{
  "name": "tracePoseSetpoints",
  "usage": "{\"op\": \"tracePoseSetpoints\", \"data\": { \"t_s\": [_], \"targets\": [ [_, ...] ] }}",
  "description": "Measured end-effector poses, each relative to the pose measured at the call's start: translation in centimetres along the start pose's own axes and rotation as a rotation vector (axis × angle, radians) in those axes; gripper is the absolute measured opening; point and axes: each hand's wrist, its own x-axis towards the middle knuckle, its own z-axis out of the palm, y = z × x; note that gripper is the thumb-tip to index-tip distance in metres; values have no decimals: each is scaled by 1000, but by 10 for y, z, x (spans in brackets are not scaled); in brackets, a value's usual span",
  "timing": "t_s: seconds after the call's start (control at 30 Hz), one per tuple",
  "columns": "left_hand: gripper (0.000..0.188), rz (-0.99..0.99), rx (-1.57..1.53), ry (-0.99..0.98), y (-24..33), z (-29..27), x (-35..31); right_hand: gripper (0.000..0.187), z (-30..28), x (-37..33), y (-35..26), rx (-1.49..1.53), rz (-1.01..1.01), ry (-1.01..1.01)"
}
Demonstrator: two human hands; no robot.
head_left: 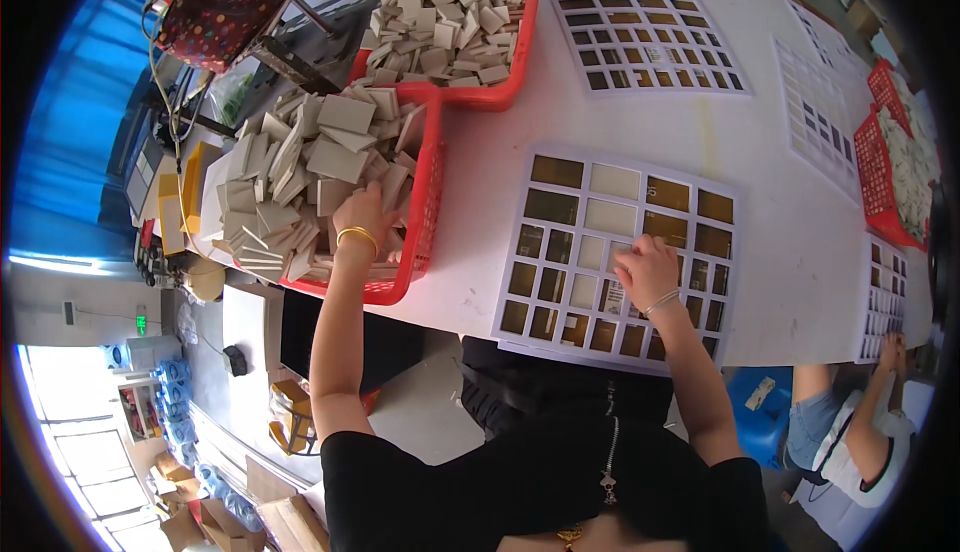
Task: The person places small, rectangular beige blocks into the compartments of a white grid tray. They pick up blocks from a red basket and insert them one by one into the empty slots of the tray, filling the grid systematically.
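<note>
My left hand (362,214), with a gold bangle at the wrist, reaches into a red plastic basket (432,177) heaped with pale square tiles (340,152). Its fingers are bent down among the tiles, and what they grip is partly hidden. My right hand (650,272), wearing a thin bracelet, is over a white gridded sample board (515,237) near the table's front edge. Its fingers are pressed together at a cell in the middle of the board; anything between them is hidden. Brown and dark panels show in many cells. Pale pieces (610,216) fill several cells of one column.
A second red basket of tiles (450,27) stands behind the first. More gridded boards (650,42) lie farther back and along the right side of the white table (480,152). Another red basket (885,177) is at the far right. A co-worker (850,422) sits at the right.
</note>
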Motion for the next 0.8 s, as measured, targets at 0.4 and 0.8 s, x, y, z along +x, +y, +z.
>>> {"op": "tracePoseSetpoints", "data": {
  "t_s": [0.4,0.8],
  "targets": [
    [26,265,-11,223,90,-80,95,14,3,-1,-2,-46,17,-68],
    [44,113,155,-116,144,-30,237,12,3,-5,-1,-59,57,-86]
  ]
}}
